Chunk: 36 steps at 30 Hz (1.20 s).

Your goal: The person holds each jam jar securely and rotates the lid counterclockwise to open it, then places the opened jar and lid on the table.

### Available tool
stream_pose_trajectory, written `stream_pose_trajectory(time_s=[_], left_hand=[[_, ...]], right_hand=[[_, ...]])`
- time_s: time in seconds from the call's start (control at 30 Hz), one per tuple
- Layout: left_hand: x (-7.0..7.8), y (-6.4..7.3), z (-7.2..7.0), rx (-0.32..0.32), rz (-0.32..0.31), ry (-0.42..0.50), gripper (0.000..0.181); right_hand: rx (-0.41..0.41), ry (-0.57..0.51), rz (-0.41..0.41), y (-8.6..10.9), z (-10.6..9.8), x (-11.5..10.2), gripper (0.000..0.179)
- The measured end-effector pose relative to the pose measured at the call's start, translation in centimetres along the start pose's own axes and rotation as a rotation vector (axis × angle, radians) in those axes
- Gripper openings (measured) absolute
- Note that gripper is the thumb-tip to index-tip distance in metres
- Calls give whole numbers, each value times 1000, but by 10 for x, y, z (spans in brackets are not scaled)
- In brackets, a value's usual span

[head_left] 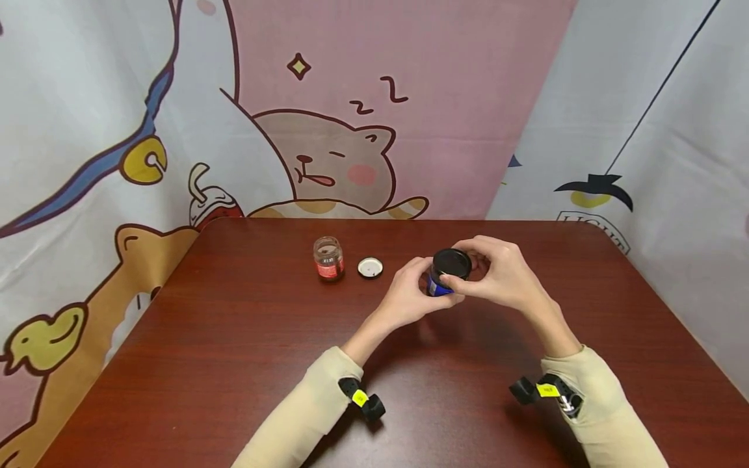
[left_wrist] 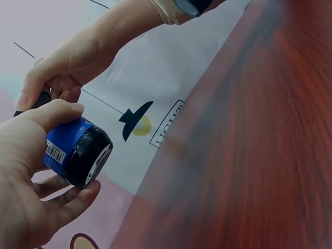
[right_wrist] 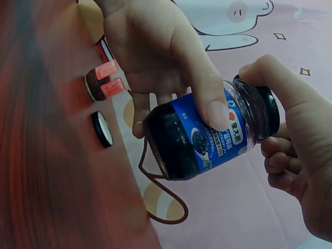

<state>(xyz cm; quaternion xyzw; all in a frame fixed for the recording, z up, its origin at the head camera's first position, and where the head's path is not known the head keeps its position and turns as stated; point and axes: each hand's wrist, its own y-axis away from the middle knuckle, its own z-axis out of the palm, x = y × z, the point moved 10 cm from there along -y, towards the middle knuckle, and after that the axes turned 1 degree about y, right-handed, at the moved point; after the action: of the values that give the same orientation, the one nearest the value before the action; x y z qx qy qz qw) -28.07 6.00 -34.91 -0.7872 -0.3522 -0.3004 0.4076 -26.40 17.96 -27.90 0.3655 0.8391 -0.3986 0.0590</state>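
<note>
Above the table, my left hand (head_left: 412,294) grips a glass jar of blueberry jam (right_wrist: 202,136) round its body. The jar has a blue label and dark contents, and it is tilted in the wrist views. My right hand (head_left: 504,276) pinches the jar's black lid (head_left: 452,262) at the rim, thumb on the near side and fingers on the far side. The lid sits on the jar's mouth. In the left wrist view the jar's black base (left_wrist: 92,156) shows, while the lid is mostly hidden behind the fingers.
An uncapped glass jar (head_left: 329,260) with a red label and dark remains stands at the back of the brown table (head_left: 246,364). A loose lid (head_left: 370,268) lies beside it, white inside up. A cartoon-printed cloth (head_left: 456,117) hangs behind the table.
</note>
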Motion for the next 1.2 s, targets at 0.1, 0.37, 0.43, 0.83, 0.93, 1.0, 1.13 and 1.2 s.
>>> stream_pose_trajectory(time_s=[0.1, 0.37, 0.43, 0.83, 0.93, 1.0, 1.13, 1.2], left_hand=[[-3, 2, -7, 9, -4, -5, 52], [-11, 8, -20, 28, -43, 11, 53], [-13, 9, -24, 32, -51, 26, 53], [-19, 21, -49, 69, -47, 46, 51], [-22, 24, -56, 87, -45, 48, 48], [-24, 26, -62, 117, -44, 43, 46], [-25, 28, -74, 184, -28, 16, 46], [-24, 29, -78, 207, -16, -1, 46]], right_hand=[[1, -12, -9, -5, 5, -3, 39], [-7, -50, -12, -16, 17, -8, 38], [-6, -62, -18, -19, 19, -10, 39], [-31, -111, -49, -33, 38, -21, 37], [-42, -121, -53, -37, 44, -25, 38], [-49, -128, -58, -41, 48, -27, 38], [-45, -141, -75, -47, 53, -31, 39], [-46, -149, -84, -48, 56, -32, 40]])
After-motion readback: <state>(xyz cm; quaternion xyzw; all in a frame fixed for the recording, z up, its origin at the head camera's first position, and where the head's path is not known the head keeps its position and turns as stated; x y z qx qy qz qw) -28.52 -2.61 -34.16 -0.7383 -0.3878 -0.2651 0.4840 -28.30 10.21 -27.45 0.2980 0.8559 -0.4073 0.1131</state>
